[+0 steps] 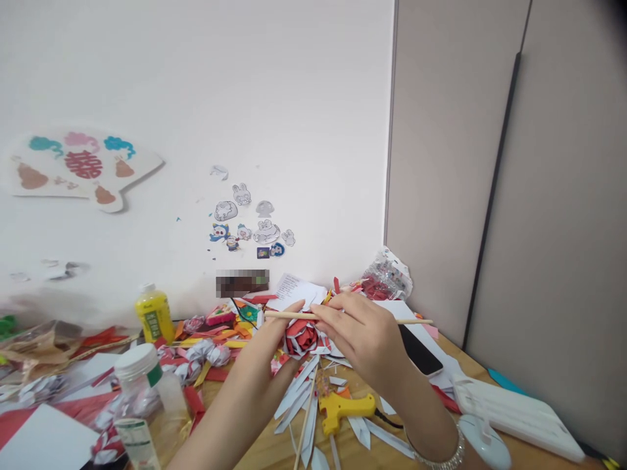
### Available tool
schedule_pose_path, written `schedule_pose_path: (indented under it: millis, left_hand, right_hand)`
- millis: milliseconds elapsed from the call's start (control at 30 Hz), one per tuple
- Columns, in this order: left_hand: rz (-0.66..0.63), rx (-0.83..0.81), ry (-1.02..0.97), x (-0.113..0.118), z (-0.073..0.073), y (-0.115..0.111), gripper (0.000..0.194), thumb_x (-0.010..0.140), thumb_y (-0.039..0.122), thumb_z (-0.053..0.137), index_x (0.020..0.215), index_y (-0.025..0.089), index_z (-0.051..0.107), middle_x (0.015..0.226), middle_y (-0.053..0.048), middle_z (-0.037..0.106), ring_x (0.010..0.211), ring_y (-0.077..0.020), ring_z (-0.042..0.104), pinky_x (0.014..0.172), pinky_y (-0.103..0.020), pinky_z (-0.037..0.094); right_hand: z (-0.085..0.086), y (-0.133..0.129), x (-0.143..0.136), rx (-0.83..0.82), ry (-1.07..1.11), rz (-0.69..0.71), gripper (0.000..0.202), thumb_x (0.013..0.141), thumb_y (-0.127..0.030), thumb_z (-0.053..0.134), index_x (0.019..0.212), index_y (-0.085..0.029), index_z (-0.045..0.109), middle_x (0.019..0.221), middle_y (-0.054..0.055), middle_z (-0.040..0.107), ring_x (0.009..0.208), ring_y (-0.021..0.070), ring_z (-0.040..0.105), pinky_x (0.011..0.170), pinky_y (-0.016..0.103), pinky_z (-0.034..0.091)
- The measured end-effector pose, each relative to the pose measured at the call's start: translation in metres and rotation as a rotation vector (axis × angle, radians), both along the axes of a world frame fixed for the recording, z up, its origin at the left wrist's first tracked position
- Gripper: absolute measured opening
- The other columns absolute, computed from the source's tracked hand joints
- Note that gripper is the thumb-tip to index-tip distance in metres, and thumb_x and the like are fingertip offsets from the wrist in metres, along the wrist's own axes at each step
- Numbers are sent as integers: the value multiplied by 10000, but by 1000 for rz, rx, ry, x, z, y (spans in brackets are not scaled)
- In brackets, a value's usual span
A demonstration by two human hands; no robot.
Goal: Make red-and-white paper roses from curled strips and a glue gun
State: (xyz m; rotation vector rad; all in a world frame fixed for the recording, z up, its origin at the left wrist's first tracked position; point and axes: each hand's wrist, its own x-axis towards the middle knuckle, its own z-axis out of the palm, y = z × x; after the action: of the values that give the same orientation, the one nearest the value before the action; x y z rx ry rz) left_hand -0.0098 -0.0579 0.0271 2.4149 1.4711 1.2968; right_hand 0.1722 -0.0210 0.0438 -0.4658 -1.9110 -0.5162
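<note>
A red and white folded paper rose (pixel 300 337) sits between the thumb and fingers of my left hand (pixel 262 356). My right hand (pixel 367 333) is closed on a thin wooden stick (pixel 416 321), held nearly level across the top of the rose. The stick's left end crosses in front of my left fingers. Some right fingertips lie close to the rose's right side; whether they touch it I cannot tell. Below the hands, a yellow glue gun (pixel 343 408) lies on the table among pale folded paper strips (pixel 306 398).
A lidded clear jar (pixel 140 385) and a yellow bottle (pixel 154 313) stand at left among paper scraps. To the right are a black phone (pixel 421 351), a white computer mouse (pixel 484 442) and a long white object (pixel 519 414). A plastic bag (pixel 389 274) leans against the wall.
</note>
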Motion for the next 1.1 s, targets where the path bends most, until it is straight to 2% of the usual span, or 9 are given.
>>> schedule_pose_path:
  millis: [200,333,433,567,667,800,900,1100]
  left_hand:
    - [2,33,59,-2,-1,1,498,851,163,490,1343,194,417,1396,-108,517,1278,-259,479,1004,-420,450]
    - [14,43,83,2,-1,-1,519,852,124,466,1359,198,381,1430,-94,479,1317,-244,431,1035,-416,418]
    - [-6,49,71,4,0,-3,460,862,130,461,1311,224,426,1399,-74,517,1293,-225,461,1023,-388,428]
    - [-3,43,64,5,0,-2,416,857,122,459,1254,245,467,1381,-66,532,1272,-223,480,1009,-382,432]
    - [42,22,64,7,-2,-2,455,856,136,466,1301,221,423,1383,-93,522,1258,-236,488,995,-384,437]
    - [57,51,50,10,-3,-4,480,868,146,452,1342,186,389,1269,-112,593,1148,-217,564,929,-330,472]
    - [63,54,37,12,-3,-6,514,858,131,455,1363,193,379,1141,-94,637,1043,-209,609,859,-310,498]
    - [66,43,35,13,-2,-7,433,850,136,473,1282,171,453,1201,-113,620,1105,-214,580,910,-321,478]
  right_hand:
    - [-4,0,-8,75,58,-30,246,943,-168,456,940,-115,695,681,62,662,624,165,577,577,271,437]
    - [-6,1,-7,-21,90,23,196,926,-193,494,920,-142,683,662,30,668,566,142,568,537,255,394]
    - [-6,1,-5,-93,107,47,195,935,-217,481,874,-157,655,650,10,667,536,120,562,525,242,375]
    - [-5,1,-4,55,74,-44,274,944,-167,428,759,-159,630,549,2,607,483,121,514,499,253,336]
    - [-5,2,-7,162,49,-99,259,930,-116,427,784,-157,637,551,9,610,489,123,509,500,259,324]
    - [-5,3,-9,150,62,-97,218,931,-115,434,861,-145,638,617,24,652,531,129,553,514,260,349]
    - [-6,4,-9,133,66,-61,231,937,-104,424,829,-145,624,673,39,683,579,135,598,536,257,385]
    - [-8,8,-4,176,4,-30,227,975,-162,418,874,-113,616,699,56,701,610,147,632,539,262,410]
